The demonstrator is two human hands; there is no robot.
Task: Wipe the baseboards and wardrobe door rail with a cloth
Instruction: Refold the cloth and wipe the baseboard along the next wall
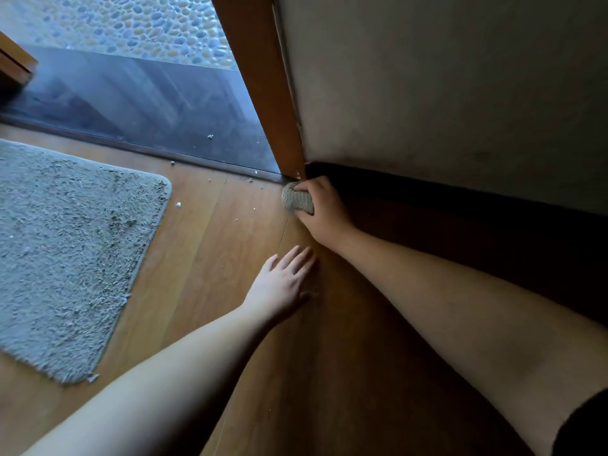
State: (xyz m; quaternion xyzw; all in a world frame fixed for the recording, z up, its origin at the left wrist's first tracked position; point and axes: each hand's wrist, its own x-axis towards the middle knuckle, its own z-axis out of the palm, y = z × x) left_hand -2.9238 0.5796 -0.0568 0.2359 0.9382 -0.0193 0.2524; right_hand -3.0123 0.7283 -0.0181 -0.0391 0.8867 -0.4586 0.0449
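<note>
Fingers of the right hand curl tightly round a bunched grey-beige woven cloth, holding it down at the floor corner where the orange-brown wooden door frame post meets the dark baseboard strip. That baseboard runs away from the cloth along the foot of the pale beige wall, deep in shadow. Just near the cloth on the viewer's side, the left hand lies flat on the brown wood-plank floor, fingers straight and slightly spread, gripping nothing. Small pale crumbs of debris lie scattered beyond the cloth along the dark metal threshold track beneath a glass panel. Well apart from the cloth, a shaggy grey bath mat covers the floor.
</note>
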